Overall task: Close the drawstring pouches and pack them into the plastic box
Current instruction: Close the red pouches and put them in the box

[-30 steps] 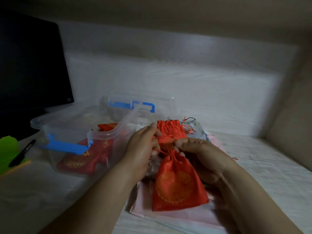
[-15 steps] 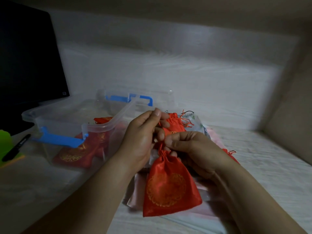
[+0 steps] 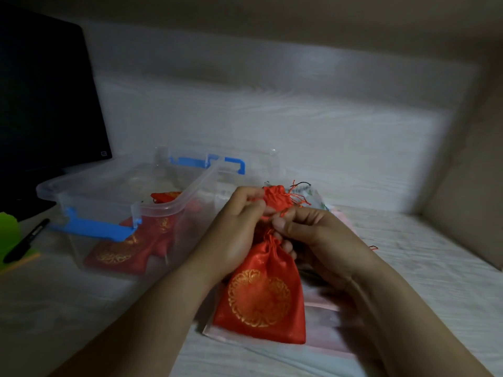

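Pouch (image 3: 261,300) hangs neck-up, pinched by your left hand (image 3: 234,235) and right hand (image 3: 310,235); plastic box (image 3: 190,193) lies leftward along the counter (image 3: 408,254), nearer your left.

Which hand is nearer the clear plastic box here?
Left. The left hand sits beside the plastic box; the right hand is farther away, across the red pouch whose neck both hands pinch.

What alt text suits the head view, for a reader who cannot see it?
A person's left hand and right hand pinch the cords at the gathered neck of a red pouch with a gold emblem. Left of it stands an open clear plastic box with blue latches, other red pouches inside.
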